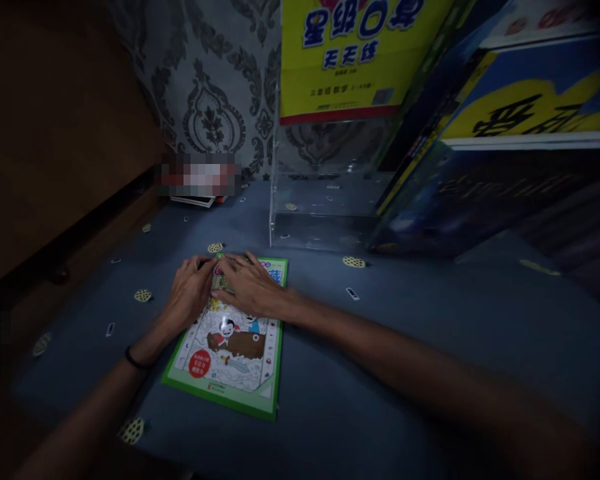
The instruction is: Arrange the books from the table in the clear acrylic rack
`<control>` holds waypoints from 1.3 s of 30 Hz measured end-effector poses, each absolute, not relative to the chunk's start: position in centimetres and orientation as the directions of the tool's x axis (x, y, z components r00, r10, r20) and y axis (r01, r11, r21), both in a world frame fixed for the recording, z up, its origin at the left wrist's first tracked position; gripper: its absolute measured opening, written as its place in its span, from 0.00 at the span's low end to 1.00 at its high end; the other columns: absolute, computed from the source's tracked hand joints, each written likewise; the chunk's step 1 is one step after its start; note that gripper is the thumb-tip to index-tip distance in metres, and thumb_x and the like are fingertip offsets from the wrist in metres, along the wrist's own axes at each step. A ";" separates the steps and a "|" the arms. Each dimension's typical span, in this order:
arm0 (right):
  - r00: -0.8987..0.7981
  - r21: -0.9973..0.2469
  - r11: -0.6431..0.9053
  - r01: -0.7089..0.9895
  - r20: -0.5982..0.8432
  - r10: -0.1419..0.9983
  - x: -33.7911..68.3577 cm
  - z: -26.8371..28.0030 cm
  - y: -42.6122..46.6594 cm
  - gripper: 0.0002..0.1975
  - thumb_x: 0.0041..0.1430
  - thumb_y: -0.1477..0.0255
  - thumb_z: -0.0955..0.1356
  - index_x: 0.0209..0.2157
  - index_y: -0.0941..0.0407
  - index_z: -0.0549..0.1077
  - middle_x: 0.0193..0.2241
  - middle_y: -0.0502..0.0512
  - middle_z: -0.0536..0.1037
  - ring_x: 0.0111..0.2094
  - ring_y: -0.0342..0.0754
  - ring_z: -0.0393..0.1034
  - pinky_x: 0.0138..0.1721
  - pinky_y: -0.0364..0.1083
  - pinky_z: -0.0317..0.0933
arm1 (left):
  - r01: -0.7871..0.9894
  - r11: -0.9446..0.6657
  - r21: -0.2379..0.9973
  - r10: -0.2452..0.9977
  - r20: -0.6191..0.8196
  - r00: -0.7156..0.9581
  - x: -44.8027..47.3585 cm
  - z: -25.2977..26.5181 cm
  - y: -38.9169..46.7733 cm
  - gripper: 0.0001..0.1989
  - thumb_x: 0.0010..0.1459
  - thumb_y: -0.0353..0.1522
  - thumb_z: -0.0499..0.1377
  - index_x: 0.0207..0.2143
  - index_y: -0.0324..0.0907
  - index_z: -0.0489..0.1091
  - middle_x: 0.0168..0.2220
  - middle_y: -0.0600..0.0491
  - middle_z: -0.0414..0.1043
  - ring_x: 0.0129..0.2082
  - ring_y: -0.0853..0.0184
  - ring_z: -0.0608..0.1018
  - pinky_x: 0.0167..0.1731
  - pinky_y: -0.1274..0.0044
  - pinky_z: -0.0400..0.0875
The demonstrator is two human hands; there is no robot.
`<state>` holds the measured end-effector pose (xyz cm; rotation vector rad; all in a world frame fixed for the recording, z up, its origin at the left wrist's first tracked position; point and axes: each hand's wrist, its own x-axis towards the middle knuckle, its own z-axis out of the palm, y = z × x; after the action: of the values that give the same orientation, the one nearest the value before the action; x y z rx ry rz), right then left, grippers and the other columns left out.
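Dark blue cloth with yellow prints (330, 387) spreads below me. My bare left hand (193, 290) and bare right hand (253, 287) meet atop the upper end of 1 flat, green-bordered illustrated paper book (245, 347); whether my fingers pinch anything, I cannot tell. Beyond stands a clear plastic rack (320, 230).

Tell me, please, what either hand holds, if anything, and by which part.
The left hand and right hand touch the book near its top edge; whether gripped, I cannot tell.
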<state>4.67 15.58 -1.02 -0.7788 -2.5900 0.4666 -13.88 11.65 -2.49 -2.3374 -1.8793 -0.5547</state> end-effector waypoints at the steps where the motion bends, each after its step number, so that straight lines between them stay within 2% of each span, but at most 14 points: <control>1: -0.766 -0.425 0.784 0.452 0.265 0.585 5.0 -1.0 15.5 0.22 0.67 0.64 0.66 0.56 0.60 0.64 0.61 0.70 0.70 0.67 0.61 0.56 0.67 0.67 0.46 | 0.959 -0.241 0.149 0.922 0.343 0.178 -13.9 -2.5 11.7 0.19 0.68 0.31 0.47 0.56 0.42 0.70 0.49 0.45 0.71 0.47 0.57 0.71 0.49 0.64 0.69; 6: -0.755 -0.416 0.759 0.501 0.219 0.618 8.7 -1.1 14.9 0.19 0.68 0.65 0.65 0.56 0.60 0.66 0.61 0.70 0.70 0.68 0.60 0.56 0.69 0.65 0.46 | 0.957 -0.249 0.145 0.914 0.361 0.183 -13.9 -2.6 11.6 0.20 0.69 0.33 0.46 0.56 0.43 0.70 0.49 0.44 0.72 0.47 0.56 0.72 0.49 0.63 0.69; 13: -0.686 -0.384 0.736 0.557 0.286 0.669 15.3 -1.8 14.3 0.17 0.70 0.67 0.63 0.57 0.56 0.66 0.60 0.66 0.72 0.65 0.58 0.62 0.67 0.67 0.49 | 0.960 -0.224 0.169 0.927 0.342 0.156 -13.8 -2.6 11.5 0.20 0.69 0.35 0.46 0.56 0.42 0.70 0.49 0.44 0.72 0.47 0.55 0.72 0.48 0.62 0.68; 21: -0.648 -0.450 0.715 0.535 0.324 0.690 15.7 -2.4 14.6 0.17 0.68 0.67 0.64 0.56 0.56 0.68 0.59 0.66 0.73 0.63 0.59 0.65 0.66 0.69 0.50 | 0.947 -0.270 0.174 0.949 0.217 0.230 -14.2 -1.0 12.0 0.23 0.68 0.33 0.46 0.60 0.37 0.67 0.54 0.41 0.68 0.52 0.55 0.70 0.56 0.61 0.65; 25: -0.642 -0.475 0.713 0.516 0.337 0.689 15.8 -3.0 14.9 0.17 0.67 0.65 0.64 0.56 0.55 0.68 0.60 0.64 0.73 0.63 0.58 0.64 0.65 0.68 0.52 | 0.945 -0.277 0.174 0.953 0.175 0.247 -14.4 -0.4 12.6 0.23 0.66 0.32 0.47 0.60 0.37 0.66 0.54 0.42 0.68 0.51 0.56 0.71 0.56 0.62 0.67; 27: -0.638 -0.492 0.710 0.505 0.342 0.690 15.9 -3.1 15.0 0.17 0.67 0.65 0.64 0.54 0.55 0.69 0.59 0.64 0.73 0.64 0.58 0.64 0.66 0.68 0.51 | 0.951 -0.276 0.142 0.953 0.170 0.252 -13.9 -0.1 12.6 0.22 0.66 0.32 0.47 0.59 0.37 0.67 0.52 0.42 0.69 0.50 0.56 0.71 0.54 0.63 0.68; 31: -0.643 -0.537 0.687 0.489 0.311 0.700 16.1 -2.7 15.3 0.16 0.68 0.67 0.62 0.55 0.55 0.69 0.58 0.64 0.74 0.62 0.57 0.66 0.66 0.67 0.50 | 0.974 -0.214 -0.072 0.956 0.187 0.224 -12.1 0.5 12.5 0.19 0.66 0.31 0.47 0.54 0.36 0.71 0.51 0.37 0.69 0.49 0.50 0.70 0.49 0.57 0.68; 33: -0.645 -0.569 0.674 0.471 0.300 0.703 16.3 -2.3 15.4 0.16 0.69 0.68 0.61 0.55 0.54 0.69 0.56 0.62 0.76 0.59 0.56 0.69 0.65 0.66 0.52 | 0.967 -0.231 -0.107 0.949 0.196 0.249 -10.9 0.5 12.5 0.19 0.66 0.29 0.47 0.53 0.37 0.72 0.52 0.37 0.68 0.50 0.49 0.69 0.48 0.57 0.68; 36: -0.637 -0.607 0.659 0.444 0.303 0.709 16.4 -2.1 15.6 0.16 0.70 0.71 0.59 0.55 0.54 0.68 0.54 0.60 0.77 0.56 0.54 0.70 0.62 0.62 0.58 | 0.925 -0.379 -0.003 0.909 0.187 0.373 -9.5 0.1 12.7 0.20 0.66 0.28 0.48 0.57 0.43 0.70 0.53 0.43 0.68 0.52 0.55 0.69 0.51 0.62 0.68; 39: -0.630 -0.614 0.657 0.437 0.312 0.711 16.5 -2.3 15.8 0.16 0.69 0.72 0.58 0.55 0.55 0.67 0.54 0.61 0.76 0.57 0.53 0.69 0.61 0.60 0.59 | 0.856 -0.508 0.097 0.853 0.196 0.484 -8.5 -0.4 12.8 0.23 0.66 0.26 0.47 0.59 0.48 0.68 0.53 0.47 0.67 0.52 0.58 0.69 0.54 0.63 0.66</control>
<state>16.47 15.80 -2.33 -0.8893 -2.3327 0.6695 -8.55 12.77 -0.38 -2.6938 -1.5513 -0.3439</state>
